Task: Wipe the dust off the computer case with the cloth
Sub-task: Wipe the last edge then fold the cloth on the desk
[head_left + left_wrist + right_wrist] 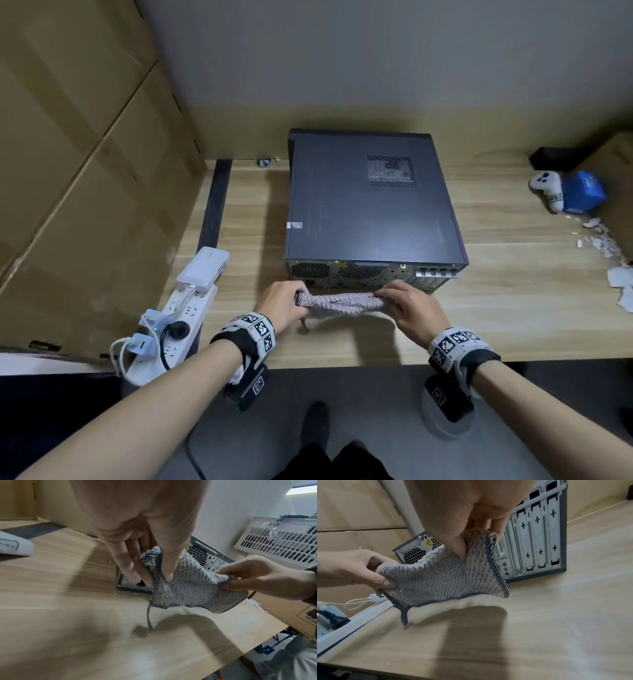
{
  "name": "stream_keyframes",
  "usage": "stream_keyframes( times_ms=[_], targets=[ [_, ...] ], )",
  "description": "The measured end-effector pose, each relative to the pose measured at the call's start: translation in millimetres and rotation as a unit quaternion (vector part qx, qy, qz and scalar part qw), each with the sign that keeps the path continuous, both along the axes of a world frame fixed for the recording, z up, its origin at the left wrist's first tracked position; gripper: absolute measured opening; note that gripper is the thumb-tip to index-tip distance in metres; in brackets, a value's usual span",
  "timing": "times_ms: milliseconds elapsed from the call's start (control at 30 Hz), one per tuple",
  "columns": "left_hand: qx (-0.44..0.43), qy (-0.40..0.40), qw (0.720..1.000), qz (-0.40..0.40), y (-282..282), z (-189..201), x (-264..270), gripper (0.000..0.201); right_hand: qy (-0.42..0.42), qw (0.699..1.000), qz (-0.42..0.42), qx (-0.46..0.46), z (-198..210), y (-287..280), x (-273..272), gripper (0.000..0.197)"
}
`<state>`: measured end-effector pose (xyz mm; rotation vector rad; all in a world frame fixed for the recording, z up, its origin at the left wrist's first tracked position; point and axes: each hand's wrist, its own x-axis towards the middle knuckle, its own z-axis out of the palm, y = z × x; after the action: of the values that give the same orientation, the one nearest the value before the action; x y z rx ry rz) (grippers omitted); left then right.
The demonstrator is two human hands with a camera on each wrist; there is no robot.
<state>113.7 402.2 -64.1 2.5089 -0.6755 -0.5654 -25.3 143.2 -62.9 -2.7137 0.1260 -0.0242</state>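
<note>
Both hands pinch the cloth (339, 303) by its top corners, left hand (282, 306) and right hand (412, 306), stretched just above the desk (479, 325); the computer case (370, 202) lies right beyond them.

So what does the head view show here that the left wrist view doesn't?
Only the head view: the computer case's dusty top panel, the white game controller and the power strip on the left. Only the left wrist view: a white slotted basket beyond the case, and the cloth's loose strap hanging to the table. Both: the left hand and right hand pinching the cloth stretched between them, in front of the case's rear panel.
</note>
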Motion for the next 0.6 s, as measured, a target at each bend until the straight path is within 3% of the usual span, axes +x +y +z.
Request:
stream_keyframes(
  times_ms=[100, 267, 333, 467, 533, 600],
  targets=[
    [0.018, -0.002, 1.0, -0.011, 1, -3, -7, 0.02, -0.022, 1.0, 0.013, -0.012, -2, -5, -11, 0.012],
    [0.095, 0.107, 0.986, -0.084, 1, -24, -35, 0.033, 0.215, 0.969, 0.116, 0.022, -29, 0, -31, 0.036],
    [0.122, 0.11, 0.984, -0.075, -3, -35, -46, 0.037, 0.216, 0.973, 0.073, 0.035, -39, 4, -35, 0.049],
    [0.134, 0.067, 0.989, 0.0, -13, -48, -60, 0.036, 0.139, 0.988, -0.066, 0.012, -46, 7, -36, 0.033],
    [0.148, 0.061, 0.987, -0.001, -16, -53, -63, 0.038, 0.183, 0.977, -0.11, 0.018, -50, 7, -35, 0.042],
    [0.173, 0.055, 0.983, -0.015, -17, -55, -64, 0.028, 0.236, 0.965, -0.11, 0.024, -53, 6, -34, 0.042]
  ],
)
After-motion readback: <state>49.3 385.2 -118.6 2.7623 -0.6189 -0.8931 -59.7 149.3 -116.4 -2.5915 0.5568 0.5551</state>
